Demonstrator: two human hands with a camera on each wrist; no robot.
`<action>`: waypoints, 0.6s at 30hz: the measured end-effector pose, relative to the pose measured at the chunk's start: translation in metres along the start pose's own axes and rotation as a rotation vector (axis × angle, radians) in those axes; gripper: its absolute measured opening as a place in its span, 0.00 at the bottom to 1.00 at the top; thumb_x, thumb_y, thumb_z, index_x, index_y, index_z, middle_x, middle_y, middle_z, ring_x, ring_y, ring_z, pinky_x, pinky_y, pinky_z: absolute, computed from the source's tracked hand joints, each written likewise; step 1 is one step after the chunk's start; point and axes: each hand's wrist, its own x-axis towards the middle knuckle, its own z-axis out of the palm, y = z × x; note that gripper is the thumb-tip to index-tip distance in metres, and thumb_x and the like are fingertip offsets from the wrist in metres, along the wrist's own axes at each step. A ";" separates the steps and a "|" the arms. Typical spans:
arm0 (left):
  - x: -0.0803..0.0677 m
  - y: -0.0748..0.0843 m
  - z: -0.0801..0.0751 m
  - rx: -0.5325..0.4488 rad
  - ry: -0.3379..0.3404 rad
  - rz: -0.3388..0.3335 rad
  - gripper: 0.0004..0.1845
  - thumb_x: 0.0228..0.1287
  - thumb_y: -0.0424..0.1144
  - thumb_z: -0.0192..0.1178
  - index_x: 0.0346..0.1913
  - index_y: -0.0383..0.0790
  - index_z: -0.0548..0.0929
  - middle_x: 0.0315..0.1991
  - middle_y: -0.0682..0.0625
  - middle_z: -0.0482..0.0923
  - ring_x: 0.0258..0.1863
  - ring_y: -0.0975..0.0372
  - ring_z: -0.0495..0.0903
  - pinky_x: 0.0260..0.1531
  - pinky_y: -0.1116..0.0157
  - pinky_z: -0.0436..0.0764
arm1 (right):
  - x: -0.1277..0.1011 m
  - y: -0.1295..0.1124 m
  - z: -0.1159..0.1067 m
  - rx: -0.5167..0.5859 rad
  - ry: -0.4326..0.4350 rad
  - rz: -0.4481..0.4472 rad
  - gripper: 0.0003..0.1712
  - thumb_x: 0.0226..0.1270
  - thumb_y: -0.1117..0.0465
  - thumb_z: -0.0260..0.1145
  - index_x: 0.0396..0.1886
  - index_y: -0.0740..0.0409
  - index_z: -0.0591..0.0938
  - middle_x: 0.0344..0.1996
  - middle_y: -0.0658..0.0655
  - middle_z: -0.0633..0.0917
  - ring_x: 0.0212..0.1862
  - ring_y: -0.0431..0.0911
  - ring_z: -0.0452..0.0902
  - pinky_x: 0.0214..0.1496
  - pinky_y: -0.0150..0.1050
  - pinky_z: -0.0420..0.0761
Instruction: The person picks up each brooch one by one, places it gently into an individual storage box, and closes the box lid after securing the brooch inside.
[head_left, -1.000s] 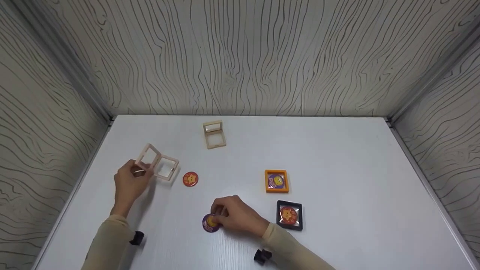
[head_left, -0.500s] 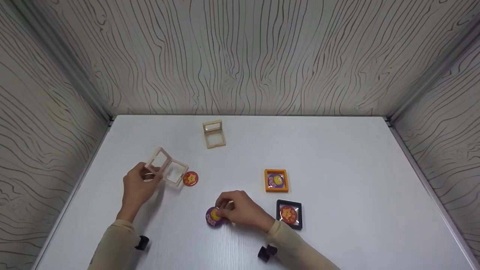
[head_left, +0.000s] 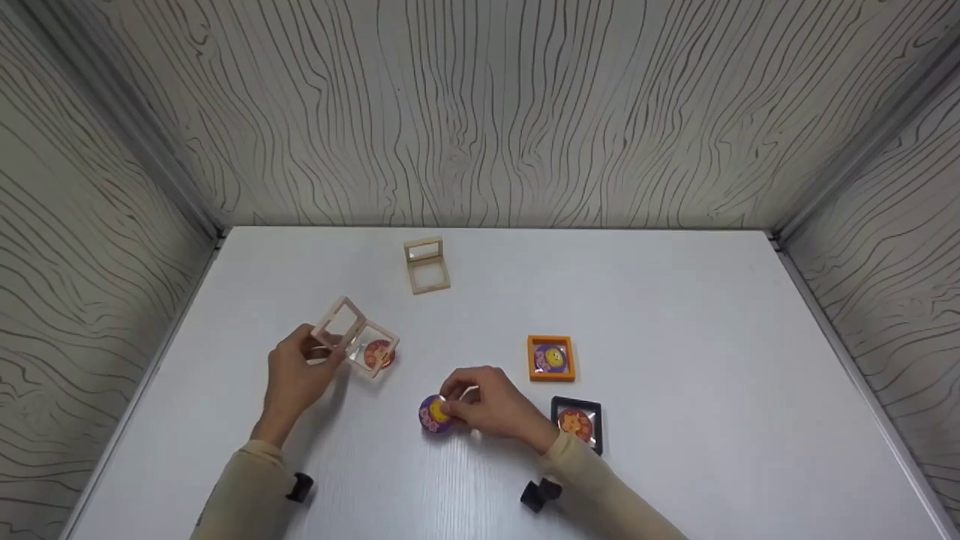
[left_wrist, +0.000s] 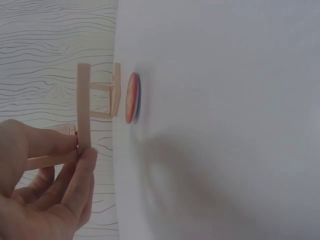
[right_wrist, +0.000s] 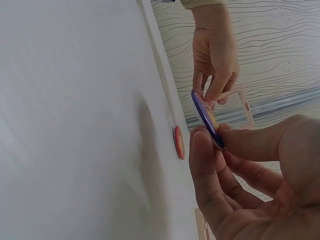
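My left hand (head_left: 300, 371) pinches an open pale wooden hinged frame (head_left: 352, 334) and holds it above the white table (head_left: 675, 337), over a red round badge (head_left: 379, 354) that lies there. In the left wrist view the frame (left_wrist: 90, 100) sits between thumb and fingers, with the red badge (left_wrist: 132, 97) just beyond it. My right hand (head_left: 487, 409) pinches a purple round badge with a yellow centre (head_left: 435, 412), lifted and tilted off the table. The right wrist view shows that purple badge (right_wrist: 207, 117) edge-on between my fingertips.
A second open pale wooden frame (head_left: 427, 264) stands near the back of the table. An orange frame holding a purple badge (head_left: 550, 358) and a black frame holding a red badge (head_left: 576, 424) lie to the right of my right hand. Patterned walls enclose three sides.
My left hand has carried the wooden frame rightward until it hangs over the red badge. My right hand has lifted the purple badge and shifted it slightly right and back.
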 end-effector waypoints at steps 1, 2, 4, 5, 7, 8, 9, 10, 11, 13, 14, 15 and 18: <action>0.000 0.002 0.001 -0.003 -0.003 0.001 0.10 0.70 0.34 0.71 0.48 0.35 0.83 0.52 0.38 0.90 0.51 0.46 0.91 0.44 0.59 0.90 | 0.000 0.000 -0.001 -0.002 0.003 0.002 0.04 0.74 0.62 0.71 0.45 0.56 0.89 0.39 0.51 0.88 0.41 0.40 0.88 0.42 0.29 0.84; -0.001 0.003 0.002 -0.007 -0.005 0.003 0.10 0.70 0.34 0.71 0.48 0.35 0.83 0.52 0.38 0.90 0.51 0.46 0.91 0.45 0.57 0.90 | 0.000 -0.001 -0.003 -0.001 0.004 0.003 0.04 0.74 0.62 0.72 0.45 0.55 0.89 0.39 0.51 0.88 0.41 0.40 0.88 0.42 0.30 0.84; -0.001 0.006 0.005 -0.014 -0.008 0.006 0.10 0.69 0.34 0.71 0.48 0.36 0.83 0.52 0.38 0.90 0.51 0.45 0.90 0.47 0.54 0.90 | 0.000 -0.001 -0.005 -0.002 0.011 0.007 0.04 0.74 0.61 0.72 0.45 0.55 0.89 0.40 0.52 0.88 0.43 0.42 0.89 0.44 0.31 0.85; -0.001 0.007 0.007 -0.019 -0.010 0.006 0.10 0.69 0.34 0.71 0.48 0.36 0.83 0.52 0.38 0.90 0.51 0.45 0.90 0.47 0.54 0.90 | -0.001 -0.001 -0.006 -0.001 0.013 0.009 0.04 0.74 0.61 0.72 0.45 0.55 0.89 0.40 0.52 0.88 0.43 0.43 0.89 0.44 0.32 0.86; -0.002 0.009 0.011 -0.027 -0.016 0.002 0.10 0.69 0.34 0.72 0.48 0.36 0.83 0.51 0.39 0.90 0.51 0.46 0.90 0.47 0.53 0.90 | -0.001 -0.002 -0.007 0.002 0.018 0.003 0.05 0.74 0.61 0.72 0.45 0.56 0.89 0.41 0.53 0.88 0.44 0.45 0.90 0.45 0.32 0.86; -0.002 0.009 0.012 -0.031 -0.019 0.000 0.10 0.69 0.35 0.72 0.48 0.37 0.84 0.51 0.39 0.90 0.51 0.46 0.90 0.47 0.53 0.90 | -0.002 -0.002 -0.008 0.001 0.020 -0.001 0.05 0.74 0.61 0.72 0.45 0.56 0.89 0.41 0.54 0.89 0.44 0.46 0.90 0.45 0.32 0.86; -0.003 0.010 0.014 -0.035 -0.023 -0.004 0.10 0.69 0.35 0.72 0.48 0.37 0.84 0.52 0.40 0.90 0.51 0.47 0.90 0.47 0.53 0.90 | -0.002 -0.002 -0.008 0.001 0.022 -0.003 0.05 0.74 0.61 0.72 0.45 0.56 0.89 0.41 0.54 0.89 0.44 0.46 0.90 0.44 0.32 0.86; -0.003 0.011 0.016 -0.037 -0.026 -0.008 0.10 0.69 0.35 0.73 0.48 0.37 0.84 0.52 0.40 0.90 0.51 0.47 0.90 0.46 0.53 0.90 | -0.002 -0.002 -0.009 0.006 0.022 -0.004 0.05 0.74 0.61 0.72 0.45 0.56 0.89 0.41 0.54 0.89 0.44 0.45 0.90 0.44 0.32 0.86; -0.004 0.011 0.018 -0.037 -0.029 -0.011 0.11 0.68 0.36 0.73 0.48 0.38 0.84 0.52 0.41 0.90 0.51 0.48 0.90 0.46 0.54 0.90 | -0.002 -0.002 -0.009 0.008 0.023 -0.005 0.05 0.74 0.61 0.72 0.45 0.56 0.89 0.41 0.54 0.89 0.44 0.45 0.90 0.44 0.31 0.86; -0.005 0.013 0.020 -0.041 -0.034 -0.006 0.11 0.68 0.36 0.73 0.48 0.38 0.84 0.52 0.41 0.90 0.51 0.48 0.90 0.45 0.54 0.90 | -0.002 -0.002 -0.010 0.009 0.027 -0.012 0.05 0.74 0.61 0.72 0.45 0.56 0.89 0.41 0.53 0.89 0.43 0.43 0.89 0.44 0.31 0.86; -0.005 0.013 0.022 -0.040 -0.035 -0.003 0.11 0.68 0.36 0.74 0.48 0.38 0.84 0.52 0.41 0.91 0.51 0.48 0.90 0.45 0.54 0.90 | -0.002 -0.002 -0.011 0.009 0.028 -0.014 0.05 0.74 0.61 0.72 0.45 0.57 0.89 0.41 0.53 0.89 0.43 0.43 0.89 0.44 0.31 0.86; -0.006 0.014 0.023 -0.041 -0.036 0.005 0.11 0.68 0.36 0.74 0.47 0.38 0.84 0.51 0.41 0.91 0.51 0.48 0.90 0.46 0.54 0.90 | -0.002 -0.003 -0.012 0.009 0.030 -0.015 0.05 0.74 0.61 0.72 0.46 0.56 0.89 0.41 0.53 0.89 0.43 0.42 0.89 0.45 0.31 0.86; -0.007 0.016 0.027 -0.038 -0.036 0.027 0.11 0.67 0.36 0.75 0.48 0.39 0.85 0.50 0.43 0.91 0.50 0.49 0.91 0.47 0.54 0.90 | -0.001 -0.003 -0.015 0.000 0.037 -0.020 0.06 0.74 0.61 0.72 0.46 0.56 0.89 0.41 0.52 0.89 0.43 0.42 0.89 0.46 0.31 0.86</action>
